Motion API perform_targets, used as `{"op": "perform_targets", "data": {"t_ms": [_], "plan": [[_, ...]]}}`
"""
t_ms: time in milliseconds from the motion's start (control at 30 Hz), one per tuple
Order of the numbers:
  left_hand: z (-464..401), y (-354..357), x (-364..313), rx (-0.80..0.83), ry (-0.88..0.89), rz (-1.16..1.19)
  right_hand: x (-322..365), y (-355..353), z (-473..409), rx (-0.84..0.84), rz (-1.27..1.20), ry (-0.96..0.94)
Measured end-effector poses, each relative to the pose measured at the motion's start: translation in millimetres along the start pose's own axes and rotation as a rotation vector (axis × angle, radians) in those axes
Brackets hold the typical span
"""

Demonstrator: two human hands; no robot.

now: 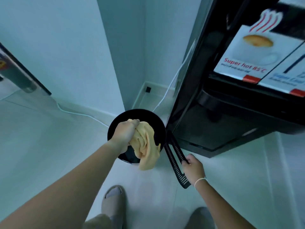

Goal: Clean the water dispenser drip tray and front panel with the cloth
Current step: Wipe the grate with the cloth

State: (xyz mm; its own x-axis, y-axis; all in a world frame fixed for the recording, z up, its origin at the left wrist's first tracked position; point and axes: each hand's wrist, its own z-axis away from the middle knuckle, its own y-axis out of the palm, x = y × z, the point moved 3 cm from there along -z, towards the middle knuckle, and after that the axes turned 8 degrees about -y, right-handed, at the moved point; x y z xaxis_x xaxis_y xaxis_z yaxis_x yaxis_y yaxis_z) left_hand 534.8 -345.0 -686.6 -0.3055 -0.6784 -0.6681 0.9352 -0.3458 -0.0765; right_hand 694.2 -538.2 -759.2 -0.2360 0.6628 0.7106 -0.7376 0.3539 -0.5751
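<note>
From my remote seat, the fingers (134, 122) of the left hand (124, 133) were curled tight around a bunched yellow cloth (146, 144), most of which hung loose below the fist. That fist and cloth sat over the open mouth of a round black bin (158, 123) standing on the pale floor (49, 146). The right hand (194, 167) had its fingers (189, 158) closed on one end of the slotted black drip tray grille (175, 156), which it held clear of the machine, tilted on edge, with its far end close to the bin's rim and the dispenser's lower corner; I could not tell whether it touched either. A thin pale band (200, 180) circled that wrist. Just right of the bin stood the black water dispenser (189, 90), its front panel (244, 55) carrying a hot-drink sticker reading "Super hot 85°C" and a second, blurred label beside it. Under the panel I saw a dark spout (212, 103) above the open recess (206, 129). A white cable (171, 83) ran down beside the dispenser and along the floor by the wall (66, 47). Two grey slippers (113, 200) showed at the bottom edge.
</note>
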Motion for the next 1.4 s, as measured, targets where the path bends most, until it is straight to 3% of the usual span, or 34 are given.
{"op": "perform_targets", "data": {"t_ms": [333, 467, 667, 867, 1167, 1400], "plan": [[94.8, -11.1, -62.1, -0.093, 0.237, 0.153, 123.1, -38.8, 70.3, -0.27, -0.227, -0.336], [112.2, -7.6, -77.9, 0.002, 0.3, 0.287, 181.6, -25.9, 84.0, -0.157, -0.317, -0.447], [123.8, -0.6, -84.9, 0.249, 0.242, 0.356, 221.3, -9.0, 93.9, -0.109, -0.162, -0.599], [116.4, -13.8, -100.4, 0.259, 0.282, 0.344, 222.2, -0.3, 102.5, -0.097, 0.06, -0.746], [112.5, -5.5, -69.1, 0.309, 0.246, 0.258, 223.2, -6.4, 83.2, -0.101, -0.127, -0.634], [107.7, -20.8, -93.2, 0.147, 0.307, 0.242, 216.1, -5.9, 95.4, 0.002, -0.307, -0.618]]}}
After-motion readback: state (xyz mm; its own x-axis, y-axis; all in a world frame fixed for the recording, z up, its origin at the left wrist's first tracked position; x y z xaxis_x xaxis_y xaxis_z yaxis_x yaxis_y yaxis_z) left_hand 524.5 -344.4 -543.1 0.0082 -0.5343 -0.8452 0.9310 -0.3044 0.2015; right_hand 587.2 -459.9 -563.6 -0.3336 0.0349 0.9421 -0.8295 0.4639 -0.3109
